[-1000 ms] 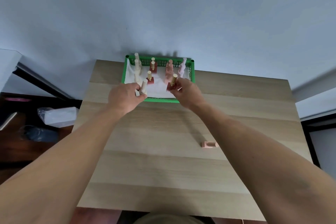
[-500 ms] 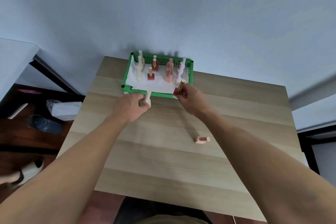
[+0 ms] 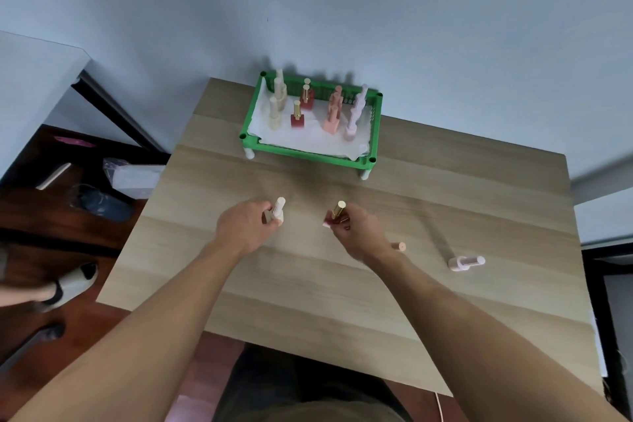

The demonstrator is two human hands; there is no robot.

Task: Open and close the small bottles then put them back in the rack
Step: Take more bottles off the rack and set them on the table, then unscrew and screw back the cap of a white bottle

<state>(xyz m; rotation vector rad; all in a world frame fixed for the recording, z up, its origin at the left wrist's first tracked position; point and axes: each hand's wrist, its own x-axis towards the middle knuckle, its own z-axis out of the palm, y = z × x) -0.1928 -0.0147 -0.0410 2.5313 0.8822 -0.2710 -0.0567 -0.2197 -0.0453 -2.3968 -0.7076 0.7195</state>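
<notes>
So you've got both hands out over the middle of the wooden counter (image 3: 342, 284), each one wrapped around a small bottle. Your left hand (image 3: 245, 229) is closed on a cream bottle (image 3: 278, 211) with a pale cap that sticks up and leans a bit to the right, and your right hand (image 3: 356, 233) is gripping a red bottle (image 3: 334, 216) by its base, with the gold cap poking up and tilted right too. The two bottles are near each other but not touching, and both caps look like they're on. The green rack (image 3: 308, 152) sits at the far edge of the counter against the wall, well apart from your hands, with a white liner inside and rows of bottles standing upright: cream ones on the left, red with gold caps next, then peach, then light pink on the right. A pink bottle (image 3: 466, 263) is lying on its side on the counter off to your right, and a peach bottle (image 3: 399, 246) is lying just behind your right wrist, mostly hidden by it.
</notes>
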